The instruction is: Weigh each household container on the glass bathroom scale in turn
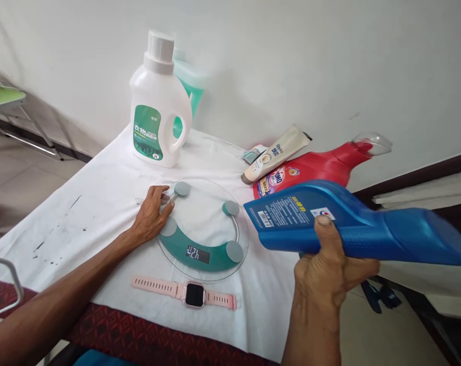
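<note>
— Position of the blue bottle (360, 229)?
— It is held sideways in the air beside the glass scale (205, 223), the right grip (322, 279) clamped around it.
— Handling?
— Mid-body support is advised. The left grip (152, 213) is laid at the scale's rim; its closure cannot be told. Pressure there should be avoided.
— Surroundings?
— The desk (101, 203) is covered by a stained white cloth; a pale wall (291, 61) is seen behind.

Soft, diffuse light (faint shadows).

R hand (324, 277) grips blue btl (364, 229); L hand (152, 214) at glass scale (200, 255) edge.
</note>
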A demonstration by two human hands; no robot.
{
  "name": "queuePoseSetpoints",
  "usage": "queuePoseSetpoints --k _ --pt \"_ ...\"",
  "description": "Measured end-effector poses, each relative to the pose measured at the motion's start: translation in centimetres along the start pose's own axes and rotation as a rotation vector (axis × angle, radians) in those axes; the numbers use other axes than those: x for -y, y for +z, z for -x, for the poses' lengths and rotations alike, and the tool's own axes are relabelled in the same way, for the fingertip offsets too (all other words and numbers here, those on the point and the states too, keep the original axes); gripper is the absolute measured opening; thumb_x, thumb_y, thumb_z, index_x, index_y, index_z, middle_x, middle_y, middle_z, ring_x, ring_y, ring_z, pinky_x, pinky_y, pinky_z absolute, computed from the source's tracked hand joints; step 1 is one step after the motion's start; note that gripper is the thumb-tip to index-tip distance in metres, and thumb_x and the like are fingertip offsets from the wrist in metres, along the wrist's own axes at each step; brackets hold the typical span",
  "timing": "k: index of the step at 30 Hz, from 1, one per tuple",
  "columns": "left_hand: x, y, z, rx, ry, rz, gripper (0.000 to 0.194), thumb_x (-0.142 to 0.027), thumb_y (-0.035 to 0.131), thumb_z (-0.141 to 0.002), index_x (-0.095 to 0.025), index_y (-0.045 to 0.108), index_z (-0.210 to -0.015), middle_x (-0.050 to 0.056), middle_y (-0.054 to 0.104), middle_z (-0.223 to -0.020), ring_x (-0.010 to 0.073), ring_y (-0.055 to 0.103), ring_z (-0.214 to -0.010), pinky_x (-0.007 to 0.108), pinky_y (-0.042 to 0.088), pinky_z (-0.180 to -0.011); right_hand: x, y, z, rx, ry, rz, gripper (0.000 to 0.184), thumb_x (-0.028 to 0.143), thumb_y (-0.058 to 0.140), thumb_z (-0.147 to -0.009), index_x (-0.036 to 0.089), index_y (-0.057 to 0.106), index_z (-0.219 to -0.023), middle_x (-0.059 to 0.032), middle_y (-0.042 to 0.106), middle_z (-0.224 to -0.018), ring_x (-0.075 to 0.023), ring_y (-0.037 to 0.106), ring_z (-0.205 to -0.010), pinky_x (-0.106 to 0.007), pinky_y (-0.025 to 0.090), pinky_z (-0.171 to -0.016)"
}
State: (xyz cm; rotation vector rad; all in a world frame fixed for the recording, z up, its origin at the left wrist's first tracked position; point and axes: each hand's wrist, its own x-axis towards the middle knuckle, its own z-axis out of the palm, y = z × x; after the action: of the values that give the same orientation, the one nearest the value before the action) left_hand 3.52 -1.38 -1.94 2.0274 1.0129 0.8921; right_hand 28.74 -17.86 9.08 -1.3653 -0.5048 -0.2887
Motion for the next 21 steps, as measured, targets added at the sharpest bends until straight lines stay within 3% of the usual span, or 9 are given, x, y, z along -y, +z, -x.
queuePoseSetpoints --k 4,8,12,17,21 --pt "0.0 0.0 0.0 0.005 0.0 0.002 0.037 -0.034 0.055 -0.102 -0.019 0.051 -0.136 0.013 0.058 -0.129 0.0243 0.069 -0.107 0.052 0.059 -0.099 1.7 2.2 1.2 0.236 0.076 -0.131 0.053 0.034 0.091 -0.07 0.024 0.072 -0.119 -0.0018 0.074 -0.114 -0.0286 0.073 -0.116 -0.056 0.058 -0.109" --pt "0.1 -0.1 -0.1 0.007 0.005 0.016 0.037 -0.034 0.055 -0.102 -0.02 0.051 -0.136 0.012 0.058 -0.129 0.0237 0.07 -0.107 0.051 0.059 -0.098 1.0 4.5 3.6 0.421 0.168 -0.158 0.049 0.037 0.089 -0.072 0.022 0.073 -0.116 -0.0036 0.075 -0.107 -0.0294 0.073 -0.111 -0.057 0.059 -0.105" --pt "0.1 -0.1 -0.1 0.009 0.012 0.003 0.037 -0.033 0.056 -0.102 -0.018 0.051 -0.135 0.013 0.058 -0.129 0.024 0.069 -0.107 0.052 0.059 -0.099 0.2 5.5 5.1 0.565 0.141 -0.107 0.044 0.039 0.091 -0.073 0.024 0.073 -0.111 -0.0023 0.075 -0.1 -0.0262 0.073 -0.103 -0.053 0.059 -0.104" --pt "0.1 -0.1 -0.1 0.013 0.007 -0.013 0.036 -0.033 0.056 -0.102 -0.02 0.051 -0.136 0.013 0.058 -0.131 0.0234 0.069 -0.107 0.052 0.058 -0.099 -0.5 5.3 5.0 0.616 0.136 -0.113 0.053 0.042 0.092 -0.073 0.025 0.07 -0.118 -0.0022 0.073 -0.099 -0.025 0.072 -0.101 -0.05 0.058 -0.102" --pt "0.1 -0.1 -0.2 0.01 0.016 -0.02 0.036 -0.033 0.056 -0.102 -0.02 0.051 -0.136 0.012 0.058 -0.13 0.0232 0.068 -0.108 0.053 0.059 -0.1 -2.5 3.1 4.5 0.662 0.18 -0.157 0.071 0.075 0.081 -0.07 0.026 0.066 -0.12 -0.0057 0.072 -0.11 -0.0274 0.07 -0.108 -0.05 0.056 -0.1"
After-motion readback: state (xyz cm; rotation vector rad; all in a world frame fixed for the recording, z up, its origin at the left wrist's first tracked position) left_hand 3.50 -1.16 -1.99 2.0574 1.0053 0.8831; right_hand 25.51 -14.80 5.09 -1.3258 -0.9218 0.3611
